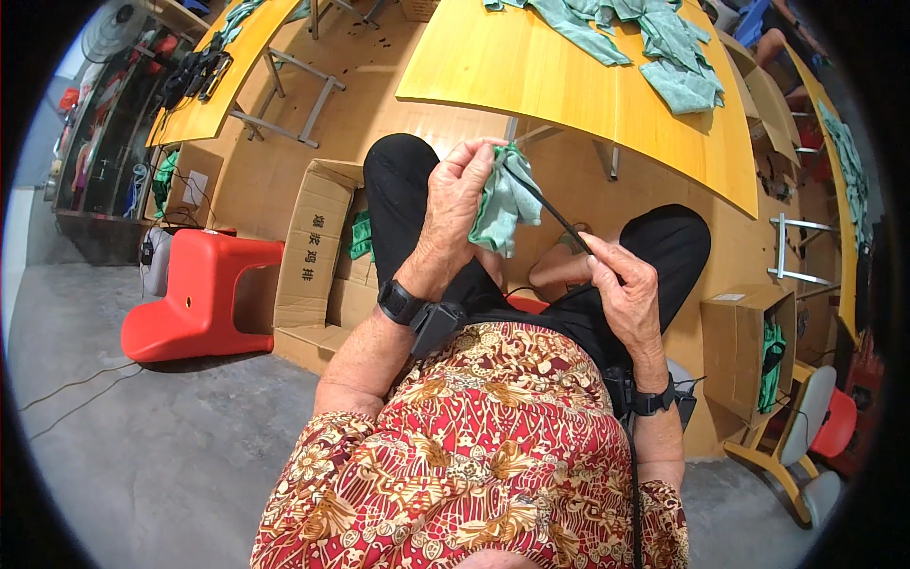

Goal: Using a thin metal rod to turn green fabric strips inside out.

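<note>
Above my lap, my left hand [449, 207] pinches the upper edge of a small light-green cloth piece [508, 204], which hangs down in loose folds. From the top of the cloth a thin black cord [557, 214] slants down to the right. My right hand [624, 289] has its fingers closed round the lower part of that cord, which looks taut between the two hands. How the cord meets the cloth is hidden behind my left fingertips.
A yellow table [531, 71] ahead bears a pile of green cloth pieces [678, 57]. An open cardboard box [308, 251] with green cloth stands left, beside a red plastic stool [204, 299]. Another cardboard box [735, 351] and a chair [806, 427] stand right.
</note>
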### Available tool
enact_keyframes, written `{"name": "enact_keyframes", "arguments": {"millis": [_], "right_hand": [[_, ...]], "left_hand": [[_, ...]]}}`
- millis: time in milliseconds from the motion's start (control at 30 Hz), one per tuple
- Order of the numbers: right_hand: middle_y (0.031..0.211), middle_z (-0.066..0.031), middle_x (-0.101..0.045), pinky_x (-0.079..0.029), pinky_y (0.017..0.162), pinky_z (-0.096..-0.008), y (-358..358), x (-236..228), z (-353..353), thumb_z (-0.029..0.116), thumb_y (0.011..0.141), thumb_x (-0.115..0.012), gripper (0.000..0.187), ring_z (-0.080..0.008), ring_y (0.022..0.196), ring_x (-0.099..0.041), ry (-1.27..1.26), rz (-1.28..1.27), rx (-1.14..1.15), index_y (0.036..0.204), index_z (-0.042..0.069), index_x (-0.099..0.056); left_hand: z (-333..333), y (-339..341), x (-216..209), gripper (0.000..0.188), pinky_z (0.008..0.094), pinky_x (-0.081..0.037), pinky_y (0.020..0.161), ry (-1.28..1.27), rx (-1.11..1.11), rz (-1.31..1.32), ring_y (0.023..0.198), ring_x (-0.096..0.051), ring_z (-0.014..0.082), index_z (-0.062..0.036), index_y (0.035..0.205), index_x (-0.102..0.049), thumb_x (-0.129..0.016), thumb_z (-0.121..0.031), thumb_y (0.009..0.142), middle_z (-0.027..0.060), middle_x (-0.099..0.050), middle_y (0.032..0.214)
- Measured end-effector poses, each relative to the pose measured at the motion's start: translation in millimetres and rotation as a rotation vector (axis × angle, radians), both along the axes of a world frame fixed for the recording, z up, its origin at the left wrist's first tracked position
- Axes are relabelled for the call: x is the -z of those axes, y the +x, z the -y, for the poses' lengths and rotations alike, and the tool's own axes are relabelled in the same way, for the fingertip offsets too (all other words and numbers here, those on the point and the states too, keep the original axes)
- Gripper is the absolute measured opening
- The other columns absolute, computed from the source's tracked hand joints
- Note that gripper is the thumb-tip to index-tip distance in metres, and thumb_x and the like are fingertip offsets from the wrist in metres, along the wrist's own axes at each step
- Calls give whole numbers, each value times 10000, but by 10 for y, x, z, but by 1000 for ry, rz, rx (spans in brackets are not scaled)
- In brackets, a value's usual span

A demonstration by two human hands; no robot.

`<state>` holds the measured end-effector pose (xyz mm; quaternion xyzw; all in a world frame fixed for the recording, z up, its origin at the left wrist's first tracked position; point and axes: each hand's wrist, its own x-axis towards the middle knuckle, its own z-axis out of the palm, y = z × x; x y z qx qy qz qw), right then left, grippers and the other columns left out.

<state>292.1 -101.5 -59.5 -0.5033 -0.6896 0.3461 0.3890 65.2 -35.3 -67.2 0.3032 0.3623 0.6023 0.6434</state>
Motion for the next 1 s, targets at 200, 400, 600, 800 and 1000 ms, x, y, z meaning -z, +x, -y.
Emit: {"name": "enact_keyframes", "arguments": {"millis": [200,400,600,800,1000], "right_hand": [[845,-89,-685,-493,654,-253,-27,67,-9,19,888,-595,268,-129,708,-618,-51,-42,-4,1144,1,-673],[755,22,-630,-424,544,-184,-117,156,-55,55,921,-598,260,-24,606,-498,-312,-310,-14,1165,7,-673],[696,34,-546,-300,448,-166,-178,81,-144,84,948,-585,274,-12,517,-393,-379,-498,-72,1206,15,-646],[689,13,-551,-278,438,-164,-208,1,-92,90,960,-564,278,-15,504,-380,-477,-653,-138,1214,8,-639],[689,-2,-556,-274,435,-157,-177,-69,-109,85,968,-548,285,-13,496,-369,-511,-773,-155,1230,2,-626]], "left_hand": [[-56,-83,27,194,228,-533,657,-78,166,16,730,-614,67,-49,1051,-643,-650,-211,943,-16,-644,859],[-115,-1,38,207,209,-527,647,-26,103,94,725,-609,47,-57,1086,-637,-637,-215,952,-21,-649,867],[-97,34,-166,219,219,-519,769,255,-239,-178,857,-629,67,-6,1119,-632,-575,-172,988,33,-686,992],[-68,28,-260,168,231,-501,860,375,-302,-205,970,-626,102,8,1104,-638,-564,-79,980,72,-685,1080],[-114,66,-441,197,237,-491,903,512,-335,-231,1029,-618,110,15,1145,-638,-554,-22,971,85,-677,1113]]}}
